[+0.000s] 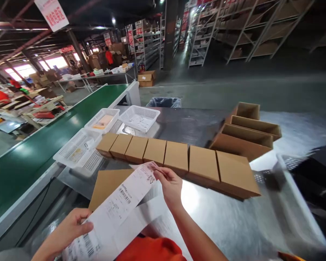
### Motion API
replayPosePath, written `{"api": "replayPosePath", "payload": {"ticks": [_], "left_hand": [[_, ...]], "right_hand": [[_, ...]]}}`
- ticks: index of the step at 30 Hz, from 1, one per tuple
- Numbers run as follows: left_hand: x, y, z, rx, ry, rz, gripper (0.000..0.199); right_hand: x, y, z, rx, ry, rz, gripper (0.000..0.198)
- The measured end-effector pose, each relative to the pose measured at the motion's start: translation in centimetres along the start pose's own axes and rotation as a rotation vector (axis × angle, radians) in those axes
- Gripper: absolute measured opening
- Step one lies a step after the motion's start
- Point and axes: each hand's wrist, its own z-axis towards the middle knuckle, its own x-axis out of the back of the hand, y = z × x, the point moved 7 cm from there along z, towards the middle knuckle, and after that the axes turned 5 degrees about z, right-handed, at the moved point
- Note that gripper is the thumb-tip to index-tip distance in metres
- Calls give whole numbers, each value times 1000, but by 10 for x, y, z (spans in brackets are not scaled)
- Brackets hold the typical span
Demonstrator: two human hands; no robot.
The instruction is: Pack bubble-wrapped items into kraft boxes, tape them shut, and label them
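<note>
Label strip point(116, 208): long white paper with barcodes, held between both hands just above the near edge of the tabletop point(228, 224). Long axis runs diagonal, from near left up to far right. Left hand point(70, 226) pinches the near-left end, fingers curled over the paper's edge. Right hand point(170, 186) pinches the far-right tip by the square code, thumb and fingers closed on it. Each hand has one end; right hand sits farther out, closer to the boxes.

Under the strip: a flat cardboard sheet point(107, 183) lying on the tabletop, partly covered by the paper.

Just beyond the right hand: a row of closed cardboard boxes point(176, 157), side by side, touching, running left to right across the tabletop. Far right behind them, open boxes point(248, 132) stacked at a tilt.

Far left of the row: white mesh baskets point(103, 121), some with small items inside. Left of those, a green conveyor belt point(43, 148) running away into the distance.
</note>
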Motion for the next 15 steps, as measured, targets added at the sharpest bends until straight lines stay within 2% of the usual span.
{"api": "replayPosePath", "payload": {"ticks": [3, 6, 7, 9, 11, 13, 15], "left_hand": [[16, -9, -25, 46, 6, 84, 39], [21, -10, -29, 50, 1, 173, 20], [17, -7, -24, 25, -17, 161, 21], [5, 3, -3, -55, -57, 58, 47], [-11, 18, 27, -141, -84, -109, 61], [-26, 39, 56, -237, -88, -197, 60], [-39, 61, 78, -311, -77, -179, 54]], "right_hand": [[-27, -4, -8, 155, -135, -205, 11], [-55, -19, -25, 455, -323, -340, 11], [-63, -25, -33, 568, -391, -362, 14], [-73, -35, -50, 767, -497, -391, 23], [-74, -41, -60, 913, -519, -438, 30], [-70, -43, -63, 1002, -483, -499, 33], [-61, -43, -58, 1023, -441, -553, 31]]}}
